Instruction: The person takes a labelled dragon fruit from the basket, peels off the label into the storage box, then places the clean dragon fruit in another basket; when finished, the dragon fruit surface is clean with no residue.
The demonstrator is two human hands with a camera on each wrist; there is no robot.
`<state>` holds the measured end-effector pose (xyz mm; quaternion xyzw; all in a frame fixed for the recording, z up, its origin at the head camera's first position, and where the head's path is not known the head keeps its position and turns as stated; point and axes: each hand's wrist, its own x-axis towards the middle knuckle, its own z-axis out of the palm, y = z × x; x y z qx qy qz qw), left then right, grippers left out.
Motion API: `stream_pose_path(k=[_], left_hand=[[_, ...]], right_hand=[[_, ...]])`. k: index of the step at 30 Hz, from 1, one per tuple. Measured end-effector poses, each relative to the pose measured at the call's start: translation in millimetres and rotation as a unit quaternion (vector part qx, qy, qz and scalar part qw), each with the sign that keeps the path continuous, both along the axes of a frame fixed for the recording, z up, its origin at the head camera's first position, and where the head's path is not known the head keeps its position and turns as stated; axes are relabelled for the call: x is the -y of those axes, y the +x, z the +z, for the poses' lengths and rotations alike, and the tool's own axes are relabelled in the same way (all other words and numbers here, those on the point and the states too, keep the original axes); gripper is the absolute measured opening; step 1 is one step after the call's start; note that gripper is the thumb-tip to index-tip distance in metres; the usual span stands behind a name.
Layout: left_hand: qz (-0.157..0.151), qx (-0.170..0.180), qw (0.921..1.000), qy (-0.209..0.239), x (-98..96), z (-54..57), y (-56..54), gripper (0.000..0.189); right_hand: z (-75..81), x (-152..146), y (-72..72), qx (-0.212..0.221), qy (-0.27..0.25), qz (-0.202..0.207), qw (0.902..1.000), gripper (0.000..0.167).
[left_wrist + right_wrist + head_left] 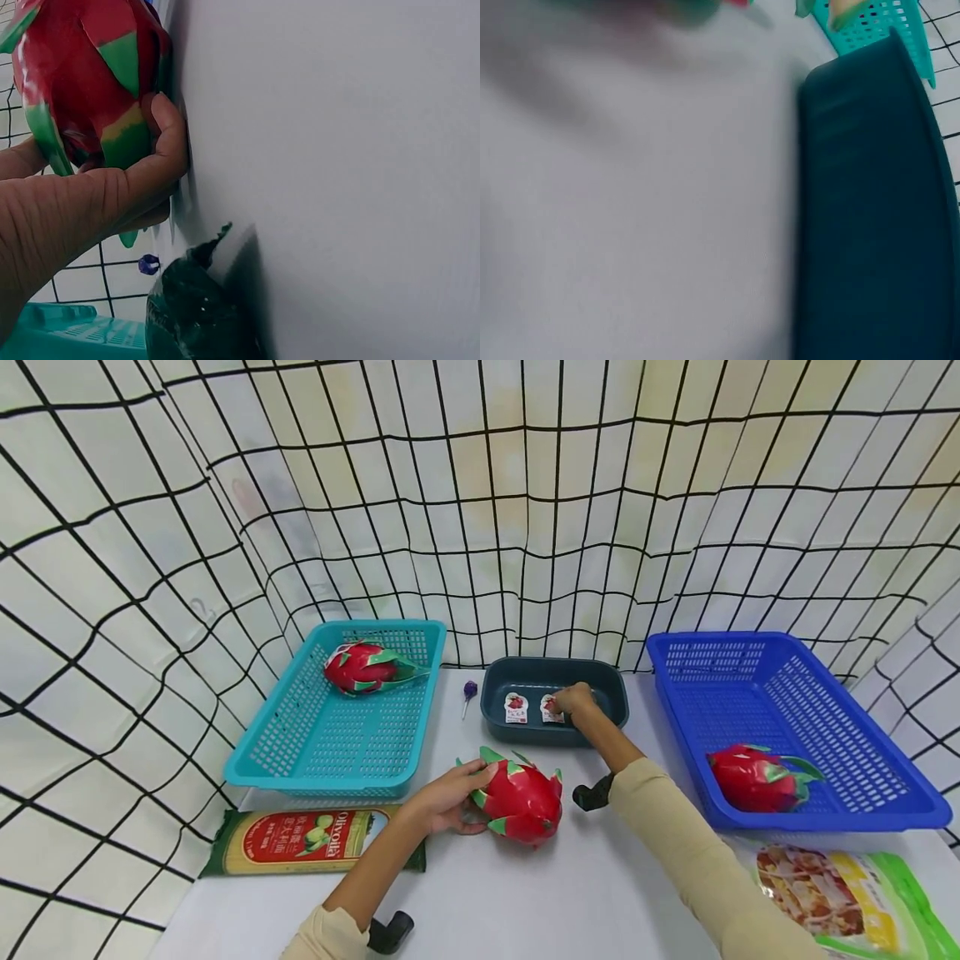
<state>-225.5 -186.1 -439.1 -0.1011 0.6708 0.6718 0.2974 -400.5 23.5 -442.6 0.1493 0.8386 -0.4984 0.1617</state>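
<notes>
My left hand (453,795) grips a red dragon fruit (525,802) with green scales by its leafy end, just over the white table. In the left wrist view the thumb and fingers curl around the dragon fruit (86,67). My right hand (576,700) reaches into a dark teal bin (491,714), its fingertips at a small dragon-fruit-printed label (552,714); whether they pinch it is unclear. A second label (516,708) lies to the left in the bin. In the right wrist view, the bin's side (877,210) shows, but the right fingers do not.
At left, a turquoise basket (330,781) holds a dragon fruit (367,668). A blue basket (862,820) at right holds another (761,779). A lollipop (469,691), a pasta pack (300,842) and a green food bag (855,893) lie around. Black wire mesh (525,552) stands behind.
</notes>
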Motion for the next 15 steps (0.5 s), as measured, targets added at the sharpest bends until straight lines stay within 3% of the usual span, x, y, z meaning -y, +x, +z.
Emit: stream_pose_path(k=[6,15], left_hand=[[-0.01,-0.001,1.0,-0.002,2.3,-1.1,0.0,0.066],[-0.013,-0.004,0.9999,0.0,1.7,0.5,0.3,0.063]], right_hand=[[-2.9,-2.6,1.8,-0.02,0.066,0.026,0.9972,0.027],[-2.1,-1.5,4.3,-0.044,0.135,0.046,0.9888,0.021]])
